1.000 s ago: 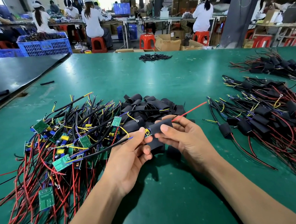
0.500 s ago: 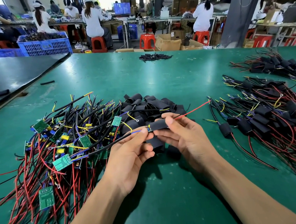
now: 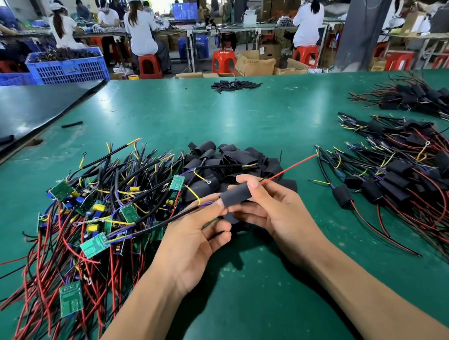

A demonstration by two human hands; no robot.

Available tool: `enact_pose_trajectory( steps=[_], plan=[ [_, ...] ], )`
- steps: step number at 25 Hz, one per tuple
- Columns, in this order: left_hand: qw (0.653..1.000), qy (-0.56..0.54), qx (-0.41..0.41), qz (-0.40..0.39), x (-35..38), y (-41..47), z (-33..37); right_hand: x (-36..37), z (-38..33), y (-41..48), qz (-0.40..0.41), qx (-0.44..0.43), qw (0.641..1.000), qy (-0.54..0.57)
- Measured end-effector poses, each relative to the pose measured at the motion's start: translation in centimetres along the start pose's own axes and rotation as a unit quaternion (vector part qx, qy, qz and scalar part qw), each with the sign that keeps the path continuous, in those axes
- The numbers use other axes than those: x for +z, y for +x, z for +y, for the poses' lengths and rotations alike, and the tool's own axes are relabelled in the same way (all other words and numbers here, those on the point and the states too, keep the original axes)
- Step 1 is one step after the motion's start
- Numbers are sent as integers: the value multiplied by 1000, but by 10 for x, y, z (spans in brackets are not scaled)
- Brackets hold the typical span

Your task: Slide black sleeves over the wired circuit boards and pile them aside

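A black sleeve (image 3: 235, 195) sits over a circuit board, which it hides completely. My right hand (image 3: 274, 209) pinches the sleeve from the right, thumb on top. My left hand (image 3: 194, 236) holds the black, blue and yellow wires where they leave the sleeve's left end. A red wire (image 3: 289, 168) sticks out of the right end. Bare green boards with red and black wires lie in a pile (image 3: 85, 228) on the left. Loose black sleeves (image 3: 225, 161) are heaped just behind my hands. Sleeved boards lie piled (image 3: 412, 177) on the right.
The green table (image 3: 258, 291) stretches ahead. Another bundle of sleeved boards (image 3: 415, 97) lies far right, a small heap of black tubing (image 3: 233, 85) at the far edge. A dark mat (image 3: 17, 111) covers the left corner. Seated people work at benches beyond.
The sleeve has slid left along the board until the board's green and yellow end vanished inside it. My hands rose slightly and the red wire now points further right.
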State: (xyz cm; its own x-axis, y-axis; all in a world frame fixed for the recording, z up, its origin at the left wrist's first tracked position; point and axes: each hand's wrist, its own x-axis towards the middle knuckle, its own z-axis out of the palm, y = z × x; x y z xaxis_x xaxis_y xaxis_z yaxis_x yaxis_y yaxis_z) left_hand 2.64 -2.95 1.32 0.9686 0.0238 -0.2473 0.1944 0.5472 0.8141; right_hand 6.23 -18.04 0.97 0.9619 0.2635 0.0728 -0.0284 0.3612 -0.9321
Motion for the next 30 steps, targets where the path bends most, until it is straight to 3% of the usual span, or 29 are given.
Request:
enact_pose_trajectory(
  steps=[6,10,17,21,23,26,30],
  plan=[
    [1000,12,0,13,2,0,0,-3,1,0,-18,9,1000,-17],
    [998,34,38,25,1,1,1,-7,-5,4,12,42,999,-20],
    [995,79,59,-2,-1,2,3,-17,-11,0,-92,145,984,-53],
    [997,52,55,-26,-1,3,5,-9,-16,-4,-103,196,975,-24],
    [997,47,56,-29,-2,4,4,-1,-18,-4,-69,175,981,42],
    [997,53,55,-18,-2,6,2,0,-23,3,42,83,977,190],
    [994,83,69,6,-4,7,-2,-26,-33,10,235,17,917,323]
  ],
)
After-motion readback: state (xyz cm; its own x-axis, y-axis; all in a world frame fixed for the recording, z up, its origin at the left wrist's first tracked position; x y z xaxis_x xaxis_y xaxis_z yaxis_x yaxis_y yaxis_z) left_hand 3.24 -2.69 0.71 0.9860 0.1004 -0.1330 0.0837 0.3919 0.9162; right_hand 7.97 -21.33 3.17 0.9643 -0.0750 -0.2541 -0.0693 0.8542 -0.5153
